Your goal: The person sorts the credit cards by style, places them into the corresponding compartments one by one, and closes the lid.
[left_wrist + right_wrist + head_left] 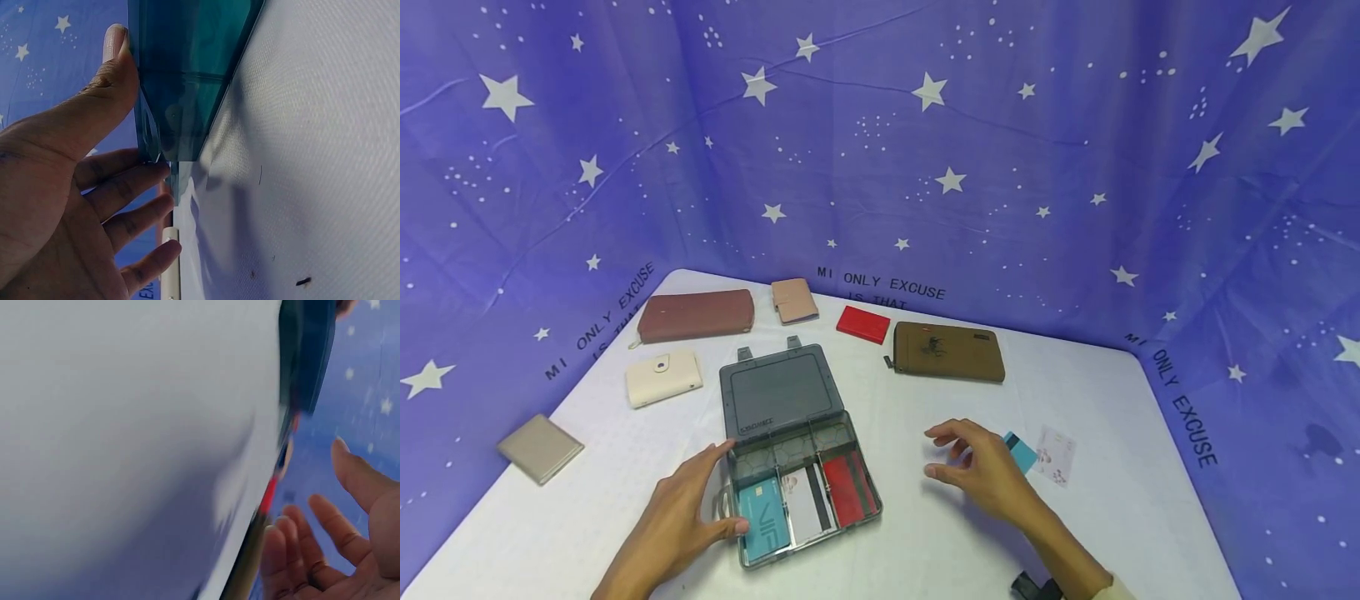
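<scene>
A grey translucent organizer box (806,546) lies with its lid (784,392) folded back. Its front compartments hold a teal VIP card (763,521), a white card (802,504) with a dark stripe and a red card (847,492) with a dark stripe. My left hand (673,508) is at the box's left side, thumb over the rim by the teal card, fingers extended along the side. My right hand (981,467) is raised over the table right of the box, fingers loosely bent and holding nothing. Behind it lie a blue card (1021,452), partly hidden, and a pale patterned card (1056,456).
Along the back are a brown long wallet (696,315), a pink card holder (794,301), a red case (863,324) and an olive zip wallet (949,352). A cream wallet (664,379) and a beige wallet (541,448) lie left. A starry curtain (865,125) surrounds the white table.
</scene>
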Demonstrator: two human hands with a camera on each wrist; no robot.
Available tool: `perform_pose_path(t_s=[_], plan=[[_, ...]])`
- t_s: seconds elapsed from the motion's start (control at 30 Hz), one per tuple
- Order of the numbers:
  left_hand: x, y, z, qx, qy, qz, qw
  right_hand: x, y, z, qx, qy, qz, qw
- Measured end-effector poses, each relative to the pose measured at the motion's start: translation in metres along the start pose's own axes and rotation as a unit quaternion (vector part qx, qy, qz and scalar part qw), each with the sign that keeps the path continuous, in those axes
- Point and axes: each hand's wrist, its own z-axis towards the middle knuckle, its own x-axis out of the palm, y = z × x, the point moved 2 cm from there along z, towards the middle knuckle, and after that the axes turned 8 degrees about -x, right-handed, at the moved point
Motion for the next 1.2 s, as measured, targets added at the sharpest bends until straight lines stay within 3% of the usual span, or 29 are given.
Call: perform_pose_path(t_s=[0.17, 0.4, 0.5, 0.6, 0.73, 0.97, 1.1, 1.2], plan=[[-0.001, -0.001, 0.001, -0.007, 0.009, -0.002, 0.9999, -0.032, -0.032, -0.019, 0.069, -0.007, -0.080, 0.994], [-0.003, -0.002, 0.002, -0.011, 0.011, -0.001, 0.9999, -0.062, -0.057, -0.041, 0.170, -0.001, -0.184, 0.968], [-0.002, -0.002, 0.001, -0.009, 0.010, 0.000, 0.9999, -0.065, -0.062, -0.045, 0.183, 0.006, -0.202, 0.962], [-0.002, -0.002, 0.001, -0.006, 0.008, -0.001, 1.0000, -0.063, -0.064, -0.044, 0.181, 0.015, -0.200, 0.963], [0.000, -0.001, 0.002, -0.002, 0.005, -0.005, 1.0000, -0.055, -0.061, -0.037, 0.161, 0.028, -0.171, 0.972], [0.000, -0.002, 0.003, 0.007, -0.002, -0.007, 0.9999, -0.030, -0.042, -0.016, 0.069, 0.006, -0.055, 0.996], [0.001, -0.001, 0.003, 0.011, -0.004, -0.005, 0.9999, -0.015, -0.021, -0.003, 0.036, -0.009, 0.030, 0.999], [0.001, 0.000, 0.002, 0.009, -0.006, -0.003, 0.9999, -0.003, 0.001, 0.008, 0.014, -0.012, 0.100, 0.995]])
